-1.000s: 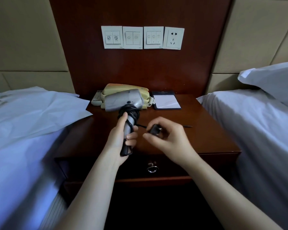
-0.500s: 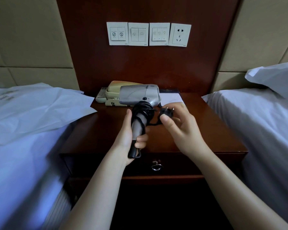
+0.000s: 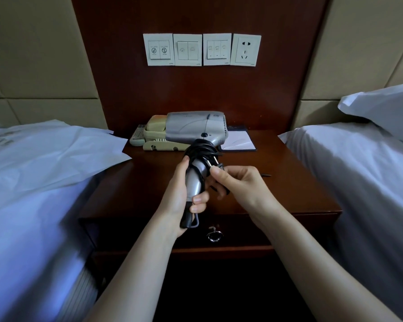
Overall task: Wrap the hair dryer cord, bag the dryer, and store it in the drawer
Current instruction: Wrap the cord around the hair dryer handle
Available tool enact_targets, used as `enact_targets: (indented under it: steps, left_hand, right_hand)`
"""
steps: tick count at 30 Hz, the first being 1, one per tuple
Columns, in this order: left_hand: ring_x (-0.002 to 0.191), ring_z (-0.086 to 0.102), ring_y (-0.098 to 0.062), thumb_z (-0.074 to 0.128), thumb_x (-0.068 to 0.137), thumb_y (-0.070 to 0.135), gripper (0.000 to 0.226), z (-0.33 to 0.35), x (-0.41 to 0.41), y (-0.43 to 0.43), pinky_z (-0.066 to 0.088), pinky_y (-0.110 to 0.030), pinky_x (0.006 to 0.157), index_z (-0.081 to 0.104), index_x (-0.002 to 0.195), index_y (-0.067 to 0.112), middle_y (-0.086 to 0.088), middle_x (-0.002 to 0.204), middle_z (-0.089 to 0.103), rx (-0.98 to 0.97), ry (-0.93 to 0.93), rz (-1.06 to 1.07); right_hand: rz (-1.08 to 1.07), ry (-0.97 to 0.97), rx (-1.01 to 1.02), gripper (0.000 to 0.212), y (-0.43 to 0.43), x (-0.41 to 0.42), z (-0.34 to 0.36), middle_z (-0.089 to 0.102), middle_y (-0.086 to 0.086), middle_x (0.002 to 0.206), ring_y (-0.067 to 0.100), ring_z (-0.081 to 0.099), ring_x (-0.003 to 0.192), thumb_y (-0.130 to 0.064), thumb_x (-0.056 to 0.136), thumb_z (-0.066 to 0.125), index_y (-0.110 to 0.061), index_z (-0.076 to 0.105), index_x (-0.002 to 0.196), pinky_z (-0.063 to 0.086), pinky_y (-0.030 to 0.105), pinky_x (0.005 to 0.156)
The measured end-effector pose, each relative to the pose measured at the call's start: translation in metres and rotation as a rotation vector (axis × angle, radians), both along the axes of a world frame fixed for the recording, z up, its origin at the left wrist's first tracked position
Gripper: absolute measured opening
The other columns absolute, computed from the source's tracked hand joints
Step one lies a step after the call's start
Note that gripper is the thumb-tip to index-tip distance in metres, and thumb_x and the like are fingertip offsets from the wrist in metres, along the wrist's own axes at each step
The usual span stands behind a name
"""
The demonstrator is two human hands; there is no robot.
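Head view: silver hair dryer (image 3: 191, 129), black cord (image 3: 199, 147) coiled round handle (image 3: 194, 183).

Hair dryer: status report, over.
Left grip holds hair dryer by handle. Right grip pinches plug; cord coiled round handle. Drawer shut.

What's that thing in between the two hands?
In the head view, the silver hair dryer, its handle wound with black cord: the left hand grips it, the right hand pinches the black plug.

One dryer (image 3: 191, 129); two beds (image 3: 21, 228); four wall plates (image 3: 187, 53)
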State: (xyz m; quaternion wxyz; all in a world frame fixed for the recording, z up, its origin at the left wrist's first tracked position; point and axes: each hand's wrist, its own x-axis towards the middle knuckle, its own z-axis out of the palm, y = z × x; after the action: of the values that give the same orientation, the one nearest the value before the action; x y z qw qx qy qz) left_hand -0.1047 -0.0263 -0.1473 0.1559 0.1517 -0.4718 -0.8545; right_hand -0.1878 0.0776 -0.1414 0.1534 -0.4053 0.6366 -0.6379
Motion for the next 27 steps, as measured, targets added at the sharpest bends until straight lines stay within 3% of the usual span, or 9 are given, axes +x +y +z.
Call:
enact_targets:
  steps: [2,6,10,14,17,21,24,27]
  left_hand:
    - [0.030,0.027,-0.003,0.034,0.096,0.050,0.049,-0.001,0.000,0.003,0.017,-0.012,0.026,0.062,0.099,0.010,0.000,0.062,0.049,0.006,-0.001,-0.016]
    - [0.030,0.028,-0.004,0.034,0.096,0.047,0.045,-0.002,-0.003,0.005,0.016,-0.012,0.028,0.058,0.097,0.009,0.001,0.059,0.047,-0.047,-0.037,0.001]
    - [0.030,0.031,-0.008,0.035,0.097,0.044,0.051,-0.002,-0.006,0.003,0.021,-0.012,0.029,0.045,0.120,0.000,-0.005,0.060,0.042,-0.167,-0.093,0.049]
    - [0.032,0.032,-0.009,0.036,0.097,0.044,0.048,-0.004,-0.005,0.004,0.022,-0.012,0.030,0.042,0.124,0.004,-0.004,0.060,0.046,-0.190,-0.125,0.036]
    - [0.033,0.033,-0.009,0.036,0.098,0.043,0.044,-0.005,-0.005,0.008,0.023,-0.013,0.031,0.043,0.123,0.008,-0.005,0.062,0.048,-0.220,-0.135,0.026]
    - [0.034,0.033,-0.009,0.035,0.098,0.040,0.035,0.000,-0.006,0.011,0.023,-0.014,0.031,0.044,0.119,0.013,-0.008,0.083,0.048,-0.269,-0.119,0.039]
    - [0.035,0.034,-0.009,0.036,0.099,0.039,0.033,0.001,-0.005,0.011,0.022,-0.013,0.032,0.044,0.119,0.014,-0.003,0.085,0.048,-0.278,-0.112,0.032]
    - [0.037,0.036,-0.009,0.036,0.098,0.041,0.033,0.001,-0.003,0.010,0.023,-0.014,0.032,0.045,0.119,0.017,-0.003,0.088,0.050,-0.281,-0.114,0.005]
  right_hand:
    - [-0.057,0.023,0.020,0.046,0.002,-0.001,0.000,0.044,-0.003,0.044,0.010,0.041,0.049,-0.026,0.091,0.057,-0.018,0.057,0.046,0.035,0.018,0.055]
    - [-0.183,0.234,0.159,0.039,0.004,-0.003,-0.001,0.036,-0.010,0.053,0.004,0.030,0.050,-0.030,0.097,0.044,-0.008,0.049,0.064,0.026,0.022,0.053]
    - [-0.198,0.328,0.233,0.029,0.011,-0.005,-0.002,0.045,-0.006,0.060,0.011,0.041,0.058,-0.025,0.098,0.040,-0.014,0.050,0.073,0.032,0.031,0.058]
    - [-0.350,0.464,0.234,0.027,0.016,-0.004,-0.003,0.062,0.004,0.069,0.021,0.055,0.066,-0.030,0.096,0.045,-0.010,0.061,0.089,0.039,0.035,0.060]
    - [-0.432,0.481,0.217,0.027,0.012,-0.002,-0.006,0.053,-0.003,0.062,0.020,0.049,0.065,-0.032,0.096,0.045,-0.012,0.059,0.084,0.032,0.031,0.056]
    - [-0.490,0.369,0.093,0.016,0.009,0.000,-0.006,0.064,0.001,0.076,0.017,0.060,0.074,-0.030,0.092,0.053,-0.015,0.057,0.096,0.044,0.034,0.068]
    - [-0.412,0.301,0.005,0.020,0.010,0.001,-0.006,0.059,0.012,0.068,0.018,0.051,0.059,-0.025,0.092,0.055,-0.022,0.043,0.108,0.040,0.031,0.059]
    - [-0.331,0.379,-0.010,0.022,0.013,-0.001,-0.006,0.059,0.014,0.074,0.022,0.052,0.063,-0.023,0.093,0.053,-0.021,0.047,0.114,0.043,0.034,0.060]
